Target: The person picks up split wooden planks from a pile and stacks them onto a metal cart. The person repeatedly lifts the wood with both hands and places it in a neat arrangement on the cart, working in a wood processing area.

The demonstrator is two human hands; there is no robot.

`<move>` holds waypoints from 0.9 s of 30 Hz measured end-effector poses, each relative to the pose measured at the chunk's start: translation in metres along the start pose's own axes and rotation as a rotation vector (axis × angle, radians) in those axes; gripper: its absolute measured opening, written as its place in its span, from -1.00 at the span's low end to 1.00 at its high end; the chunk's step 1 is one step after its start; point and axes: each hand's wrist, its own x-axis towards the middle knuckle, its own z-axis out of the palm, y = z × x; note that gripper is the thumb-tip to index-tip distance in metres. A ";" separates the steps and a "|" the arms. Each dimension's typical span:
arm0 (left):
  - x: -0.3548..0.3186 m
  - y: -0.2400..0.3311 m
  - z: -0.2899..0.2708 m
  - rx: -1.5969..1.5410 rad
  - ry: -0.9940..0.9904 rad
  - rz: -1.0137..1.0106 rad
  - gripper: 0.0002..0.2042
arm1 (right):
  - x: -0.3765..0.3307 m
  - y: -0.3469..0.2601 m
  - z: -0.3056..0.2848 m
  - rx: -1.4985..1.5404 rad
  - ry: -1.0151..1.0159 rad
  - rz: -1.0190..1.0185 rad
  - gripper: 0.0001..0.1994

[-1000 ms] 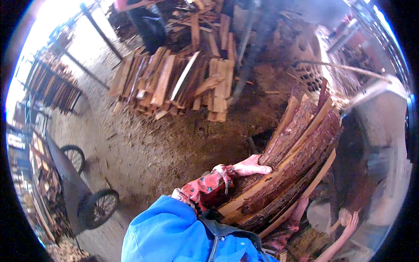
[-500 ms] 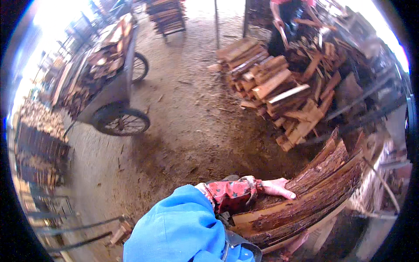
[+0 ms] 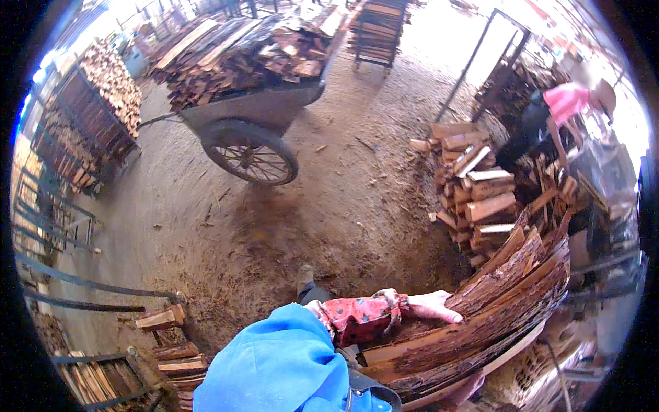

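Note:
I carry a bundle of long, bark-covered wood slabs (image 3: 453, 343) at my lower right, their far ends fanned out and tilted up. My left hand (image 3: 436, 307), at the end of a blue sleeve and a red patterned cuff, presses on top of the slabs with its thumb out along the bark. Below the bundle a bit of my right hand (image 3: 468, 390) shows, gripping the underside; most of its fingers are hidden by the wood. My shoe (image 3: 305, 278) stands on the dirt floor left of the bundle.
A two-wheeled cart (image 3: 233, 110) loaded with slabs stands ahead on the left. A pile of split wood (image 3: 480, 192) lies to the right, where a person in pink (image 3: 566, 103) bends over. Metal racks (image 3: 96, 281) and stacked wood (image 3: 103, 103) line the left; another loaded rack (image 3: 376, 31) stands far off.
My view has swung left, so the cart and the wood pile sit further right in it. My shoe has come into sight. Both hands keep their hold on the slabs.

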 end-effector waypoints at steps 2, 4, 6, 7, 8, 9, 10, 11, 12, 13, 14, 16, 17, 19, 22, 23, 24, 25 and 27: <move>-0.002 0.005 0.003 0.065 0.060 0.062 -0.22 | 0.015 -0.009 0.026 0.064 -0.038 -0.022 -0.38; -0.011 0.000 0.007 0.111 0.118 0.143 -0.23 | 0.016 -0.027 0.044 0.080 -0.101 -0.018 -0.37; -0.018 -0.012 0.013 0.091 0.178 0.173 -0.23 | 0.021 -0.043 0.058 0.092 -0.178 0.005 -0.37; -0.018 -0.018 0.020 0.078 0.208 0.194 -0.24 | 0.029 -0.051 0.060 0.093 -0.217 0.012 -0.37; -0.012 -0.012 0.027 0.093 0.263 0.220 -0.25 | 0.049 -0.052 0.068 0.118 -0.252 0.018 -0.37; -0.003 -0.010 0.029 0.105 0.321 0.254 -0.26 | 0.075 -0.051 0.076 0.117 -0.302 -0.014 -0.34; -0.004 -0.012 0.035 0.106 0.381 0.280 -0.26 | 0.095 -0.046 0.080 0.109 -0.350 -0.038 -0.32; -0.007 -0.011 0.046 0.099 0.429 0.311 -0.27 | 0.113 -0.046 0.080 0.092 -0.387 -0.069 -0.29; -0.014 -0.007 0.056 0.109 0.472 0.320 -0.27 | 0.130 -0.045 0.084 0.148 -0.481 -0.052 -0.28; -0.022 0.000 0.072 0.131 0.503 0.267 -0.31 | 0.132 -0.059 0.088 0.167 -0.531 -0.073 -0.31; -0.023 -0.006 0.092 0.122 0.581 0.323 -0.34 | 0.151 -0.061 0.086 0.195 -0.608 -0.081 -0.32; -0.025 0.024 0.086 0.156 0.676 0.405 -0.40 | 0.179 -0.091 0.135 0.217 -0.724 -0.153 -0.32; -0.031 0.025 0.087 0.166 0.729 0.423 -0.42 | 0.183 -0.102 0.154 0.180 -0.788 -0.189 -0.31; -0.053 0.033 0.087 0.160 0.829 0.501 -0.44 | 0.163 -0.136 0.201 0.245 -1.021 -0.284 -0.41; -0.090 0.031 0.091 0.239 1.049 0.551 -0.47 | 0.148 -0.141 0.259 0.299 -1.169 -0.238 -0.39; -0.114 0.051 0.084 0.267 1.127 0.568 -0.48 | 0.122 -0.164 0.298 0.329 -1.205 -0.266 -0.37; -0.130 0.057 0.089 0.264 1.190 0.600 -0.48 | 0.103 -0.181 0.320 0.300 -1.349 -0.244 -0.37; -0.136 0.067 0.093 0.216 1.272 0.671 -0.45 | 0.078 -0.191 0.339 0.358 -1.283 -0.225 -0.38; -0.160 0.071 0.090 0.208 1.340 0.685 -0.41 | 0.055 -0.211 0.379 0.352 -1.595 -0.240 -0.34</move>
